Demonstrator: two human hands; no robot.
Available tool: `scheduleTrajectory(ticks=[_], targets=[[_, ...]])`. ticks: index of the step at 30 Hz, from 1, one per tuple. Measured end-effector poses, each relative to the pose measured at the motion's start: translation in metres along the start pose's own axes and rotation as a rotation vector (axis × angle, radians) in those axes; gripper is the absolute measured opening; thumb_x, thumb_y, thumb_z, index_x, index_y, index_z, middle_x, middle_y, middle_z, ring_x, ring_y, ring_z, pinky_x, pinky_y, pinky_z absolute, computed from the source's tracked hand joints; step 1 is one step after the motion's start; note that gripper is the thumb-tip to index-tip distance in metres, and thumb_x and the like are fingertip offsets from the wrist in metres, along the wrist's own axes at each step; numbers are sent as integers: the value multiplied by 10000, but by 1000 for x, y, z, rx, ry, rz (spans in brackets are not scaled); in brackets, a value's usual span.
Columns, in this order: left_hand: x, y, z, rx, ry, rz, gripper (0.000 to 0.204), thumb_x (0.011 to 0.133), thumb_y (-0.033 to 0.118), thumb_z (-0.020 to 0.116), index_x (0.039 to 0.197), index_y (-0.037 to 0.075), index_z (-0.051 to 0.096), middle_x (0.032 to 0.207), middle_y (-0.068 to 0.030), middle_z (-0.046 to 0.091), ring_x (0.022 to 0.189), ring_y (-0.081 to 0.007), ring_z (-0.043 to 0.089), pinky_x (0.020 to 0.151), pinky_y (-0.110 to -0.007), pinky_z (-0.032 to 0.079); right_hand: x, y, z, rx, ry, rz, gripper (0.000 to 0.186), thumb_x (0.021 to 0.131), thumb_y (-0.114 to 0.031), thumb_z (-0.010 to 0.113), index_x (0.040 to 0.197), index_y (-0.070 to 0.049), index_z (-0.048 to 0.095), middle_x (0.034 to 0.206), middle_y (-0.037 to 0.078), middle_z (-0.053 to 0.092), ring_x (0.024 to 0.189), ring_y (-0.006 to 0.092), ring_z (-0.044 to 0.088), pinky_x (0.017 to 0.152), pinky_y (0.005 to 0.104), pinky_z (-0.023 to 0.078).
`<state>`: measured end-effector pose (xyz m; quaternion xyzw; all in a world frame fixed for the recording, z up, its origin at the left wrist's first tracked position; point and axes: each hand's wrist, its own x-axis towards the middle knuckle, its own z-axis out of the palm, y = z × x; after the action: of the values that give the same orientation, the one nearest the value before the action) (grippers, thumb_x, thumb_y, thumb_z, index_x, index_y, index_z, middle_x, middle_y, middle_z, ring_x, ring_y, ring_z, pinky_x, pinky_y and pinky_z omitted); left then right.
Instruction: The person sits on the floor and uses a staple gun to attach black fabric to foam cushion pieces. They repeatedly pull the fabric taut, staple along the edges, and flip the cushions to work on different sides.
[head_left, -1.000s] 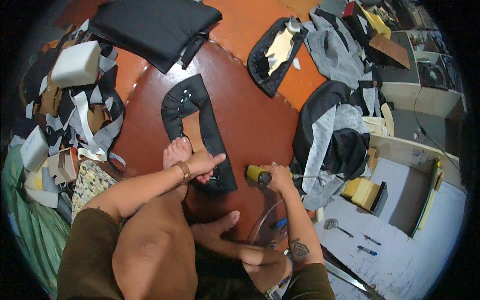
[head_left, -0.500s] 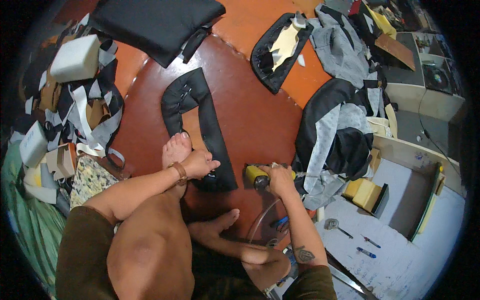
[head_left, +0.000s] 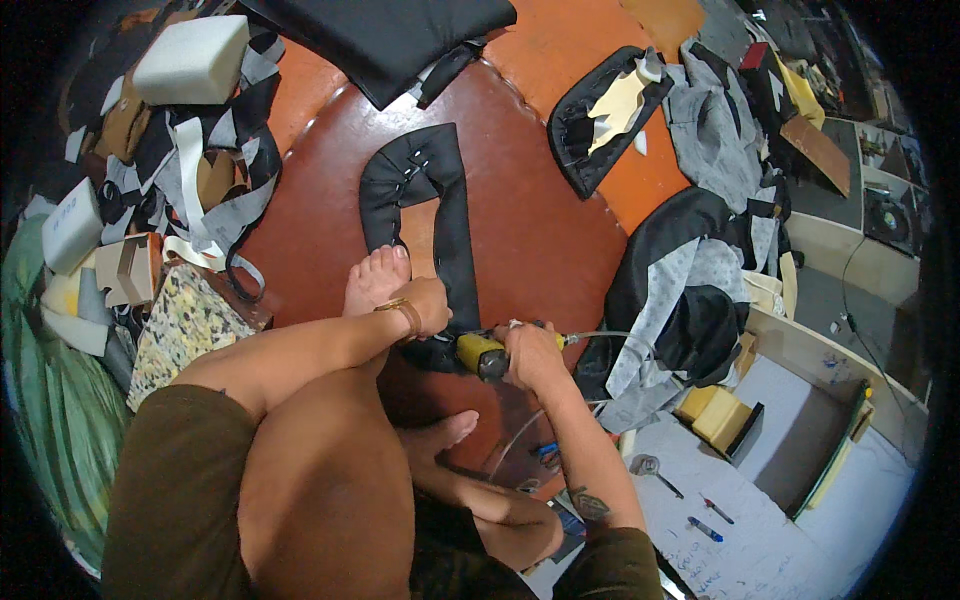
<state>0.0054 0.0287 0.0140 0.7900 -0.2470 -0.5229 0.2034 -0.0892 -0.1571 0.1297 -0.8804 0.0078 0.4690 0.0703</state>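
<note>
A curved panel wrapped in black upholstery material (head_left: 456,225) lies on the reddish-brown padded surface, its bare tan backing showing in the middle. My left hand (head_left: 428,307) is closed on the panel's lower part, its fingers pinching the black covering; the fingertips are partly hidden. My left foot (head_left: 378,278) rests on the panel's left edge. In my right hand (head_left: 533,356) is a yellow and black air staple gun (head_left: 482,355) with a hose trailing to the right. The gun's front reaches over the panel's lower end, close to my left hand; its nose is hard to make out.
Another black-covered piece (head_left: 605,120) lies at the upper right, and a black cushion (head_left: 390,40) at the top. Fabric scraps and a white foam block (head_left: 192,60) crowd the left. Black and grey fabric (head_left: 680,290) is heaped at right, beside a white board with pens (head_left: 706,528).
My right hand has brought the staple gun left, from beside the panel to over its lower end. My left hand stays on the panel's lower part. The whole view has shifted slightly.
</note>
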Motion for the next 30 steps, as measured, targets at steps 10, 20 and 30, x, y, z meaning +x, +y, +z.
scheduleTrajectory(ticks=[10, 20, 30], targets=[[-1, 3, -6, -51, -67, -78, 358, 930, 285, 692, 736, -5, 771, 677, -164, 728, 699, -313, 752, 731, -424, 596, 5, 9, -13, 59, 72, -17, 544, 719, -153, 827, 1252, -198, 728, 1096, 120, 757, 1069, 329, 728, 1001, 606, 466], [-17, 7, -36, -110, 69, -121, 461, 817, 493, 713, 766, 36, 704, 901, -173, 678, 876, -289, 695, 721, -431, 555, 19, 2, -13, 47, 84, 34, 422, 752, -208, 807, 1169, -188, 742, 1048, 111, 768, 1045, 334, 733, 977, 572, 478], [6, -56, 34, 418, 1001, 12, 724, 732, 746, 687, 963, 60, 674, 897, -88, 611, 886, -278, 626, 677, -418, 494, 35, 7, -25, -8, 152, -4, 452, 703, -200, 813, 1148, -177, 738, 1046, 133, 758, 1022, 371, 718, 919, 570, 487]])
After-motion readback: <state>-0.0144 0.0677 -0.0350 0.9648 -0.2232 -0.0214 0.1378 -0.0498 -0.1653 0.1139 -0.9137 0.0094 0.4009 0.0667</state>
